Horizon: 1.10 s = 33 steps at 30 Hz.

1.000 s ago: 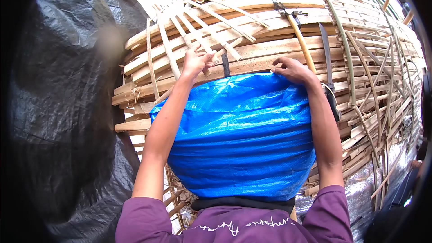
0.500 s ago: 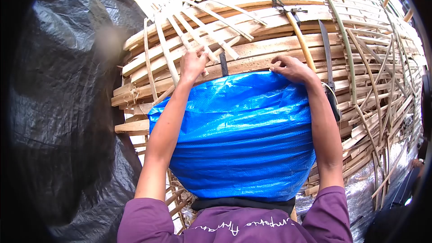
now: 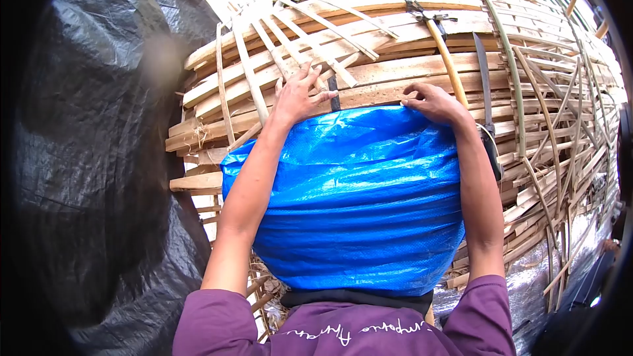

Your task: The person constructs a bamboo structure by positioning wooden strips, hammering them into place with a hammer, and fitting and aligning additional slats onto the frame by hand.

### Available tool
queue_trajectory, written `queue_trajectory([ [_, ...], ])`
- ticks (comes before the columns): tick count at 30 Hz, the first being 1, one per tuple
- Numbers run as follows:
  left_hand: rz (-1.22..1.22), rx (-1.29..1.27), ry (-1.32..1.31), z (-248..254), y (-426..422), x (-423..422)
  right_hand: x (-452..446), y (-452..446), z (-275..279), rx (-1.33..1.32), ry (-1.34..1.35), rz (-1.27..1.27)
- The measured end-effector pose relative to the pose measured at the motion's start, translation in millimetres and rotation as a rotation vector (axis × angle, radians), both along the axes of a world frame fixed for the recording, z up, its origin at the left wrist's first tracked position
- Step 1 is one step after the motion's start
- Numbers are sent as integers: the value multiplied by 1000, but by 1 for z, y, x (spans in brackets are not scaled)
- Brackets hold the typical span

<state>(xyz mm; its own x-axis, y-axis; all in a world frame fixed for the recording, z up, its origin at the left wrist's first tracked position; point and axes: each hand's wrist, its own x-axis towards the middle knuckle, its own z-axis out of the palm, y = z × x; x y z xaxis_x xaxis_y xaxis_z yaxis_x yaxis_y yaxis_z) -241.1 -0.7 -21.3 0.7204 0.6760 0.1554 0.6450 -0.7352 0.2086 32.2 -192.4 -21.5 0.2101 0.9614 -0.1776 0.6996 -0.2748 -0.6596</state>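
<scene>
Fingers apart, my left hand (image 3: 298, 97) rests over the lower ends of several thin bamboo strips (image 3: 280, 39) that fan out across stacked wooden slats (image 3: 409, 69). My right hand (image 3: 432, 102) is curled at the top edge of a blue tarp (image 3: 356, 191), its thumb and index finger close together; whatever lies between them is too small to make out. The tarp covers my lap up to a black waistband. A short dark bar (image 3: 333, 94) stands between my hands, beside the left fingertips.
Right of my right hand lie a yellowish wooden handle (image 3: 448, 62) and a long dark blade (image 3: 483, 79). A black plastic sheet (image 3: 112, 158) hangs at the left. Crossed bamboo strips (image 3: 560, 125) and silvery sheeting (image 3: 527, 283) are at the right.
My left hand has moved slightly right, and its fingers have spread from a pinch. My right hand has kept its pose at the tarp's edge.
</scene>
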Motion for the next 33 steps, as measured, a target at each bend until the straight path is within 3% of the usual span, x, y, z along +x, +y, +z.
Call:
queue_trajectory([
  [18,-134,48,-235,-28,15,-1,-3,-1,8,-10,20,1],
  [25,-133,-2,-202,-23,11,-2,-1,-1,5,6,28,6],
  [27,-98,157,-148,-32,16,-4,0,-1,3,14,29,9],
  [30,40,214,-33,-10,-4,-1,0,0,2,19,23,11],
  [33,2,206,-87,-22,8,-3,-2,-2,7,4,28,0],
])
